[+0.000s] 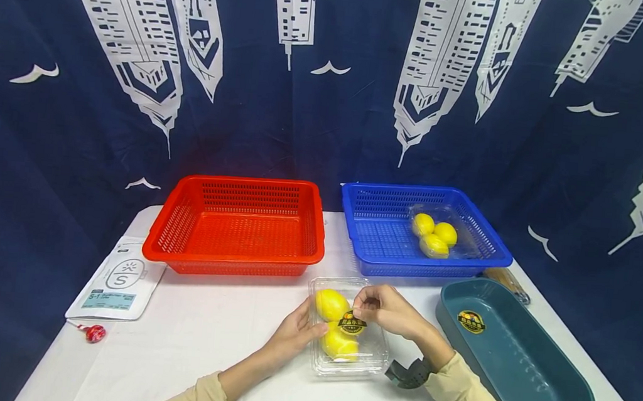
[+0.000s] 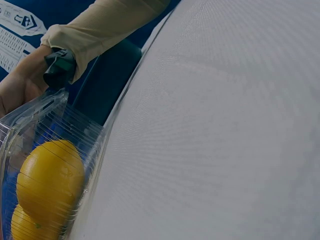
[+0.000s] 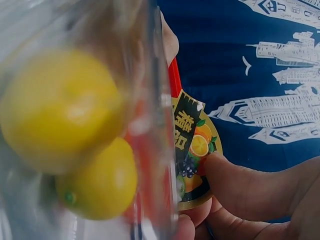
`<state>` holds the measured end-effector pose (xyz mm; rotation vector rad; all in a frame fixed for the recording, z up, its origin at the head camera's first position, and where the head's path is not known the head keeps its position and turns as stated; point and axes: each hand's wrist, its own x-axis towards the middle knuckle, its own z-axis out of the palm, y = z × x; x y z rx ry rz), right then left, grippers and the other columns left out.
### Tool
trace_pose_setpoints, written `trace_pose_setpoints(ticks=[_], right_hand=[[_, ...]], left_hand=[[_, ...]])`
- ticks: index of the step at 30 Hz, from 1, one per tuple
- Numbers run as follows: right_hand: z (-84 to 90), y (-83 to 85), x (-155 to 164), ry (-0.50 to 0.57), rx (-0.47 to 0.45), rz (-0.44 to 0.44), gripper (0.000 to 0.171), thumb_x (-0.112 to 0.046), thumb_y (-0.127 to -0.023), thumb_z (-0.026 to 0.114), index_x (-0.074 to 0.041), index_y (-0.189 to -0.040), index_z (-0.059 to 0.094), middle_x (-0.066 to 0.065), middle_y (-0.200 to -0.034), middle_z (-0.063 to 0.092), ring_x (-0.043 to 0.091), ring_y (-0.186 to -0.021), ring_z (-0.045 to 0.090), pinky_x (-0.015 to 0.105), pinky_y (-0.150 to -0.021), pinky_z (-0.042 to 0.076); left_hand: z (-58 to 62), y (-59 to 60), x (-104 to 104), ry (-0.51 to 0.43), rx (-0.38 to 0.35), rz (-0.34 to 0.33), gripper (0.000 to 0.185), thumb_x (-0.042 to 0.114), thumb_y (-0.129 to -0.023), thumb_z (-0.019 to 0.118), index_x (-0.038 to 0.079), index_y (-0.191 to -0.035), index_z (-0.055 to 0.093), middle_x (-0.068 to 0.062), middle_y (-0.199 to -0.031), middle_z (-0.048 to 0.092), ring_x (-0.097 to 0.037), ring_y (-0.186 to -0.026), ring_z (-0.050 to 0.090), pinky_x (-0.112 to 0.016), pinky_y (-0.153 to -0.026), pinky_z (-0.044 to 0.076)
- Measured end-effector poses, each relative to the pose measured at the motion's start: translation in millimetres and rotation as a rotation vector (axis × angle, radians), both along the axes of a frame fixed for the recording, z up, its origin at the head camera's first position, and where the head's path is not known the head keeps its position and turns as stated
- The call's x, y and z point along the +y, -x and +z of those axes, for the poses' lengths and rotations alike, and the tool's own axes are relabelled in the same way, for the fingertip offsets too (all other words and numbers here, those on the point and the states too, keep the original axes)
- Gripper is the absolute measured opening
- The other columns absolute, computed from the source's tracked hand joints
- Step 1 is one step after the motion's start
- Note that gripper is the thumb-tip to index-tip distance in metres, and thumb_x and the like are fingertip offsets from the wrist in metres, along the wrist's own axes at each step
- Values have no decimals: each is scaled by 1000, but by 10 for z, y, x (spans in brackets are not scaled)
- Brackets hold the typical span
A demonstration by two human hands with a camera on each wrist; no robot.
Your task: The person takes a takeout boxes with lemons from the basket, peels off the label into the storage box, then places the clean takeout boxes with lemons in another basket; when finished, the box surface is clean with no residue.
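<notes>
A clear plastic clamshell box [image 1: 368,355] with yellow lemons [image 1: 331,304] inside sits on the white table in front of me. My left hand [image 1: 292,336] grips its left side, the thumb on top of the lid. Over the lid, my right hand [image 1: 387,307] pinches a round black-and-gold fruit sticker [image 1: 351,324] by its edge. The right wrist view shows that sticker [image 3: 192,150] between thumb and fingers, right by the box wall. Whether it touches the lid I cannot tell. Two lemons [image 2: 50,180] show through the box in the left wrist view.
A red basket [image 1: 231,263] stands at the back left. Beside it, a blue basket [image 1: 376,230] holds another clear box of lemons [image 1: 435,234]. At right is a dark teal tray [image 1: 535,362] with a round sticker [image 1: 471,322]. A white pouch [image 1: 116,282] and red lollipop [image 1: 95,334] lie left.
</notes>
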<state>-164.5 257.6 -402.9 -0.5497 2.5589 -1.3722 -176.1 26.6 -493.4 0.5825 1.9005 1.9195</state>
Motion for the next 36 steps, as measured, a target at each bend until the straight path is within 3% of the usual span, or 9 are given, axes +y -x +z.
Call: trace_pose_setpoints(ticks=[36], right_hand=[[-8,16,27,53,-20,10,10,-1,-83,64,8,-85,60,0,-72,55,3,-64,47,15,-57,41]], left_hand=[[35,-11,-8,3,-11,-5,84,23,-94,60,-7,-153,8,-25,-161,6,-43,-148,13,-48,-120,19]])
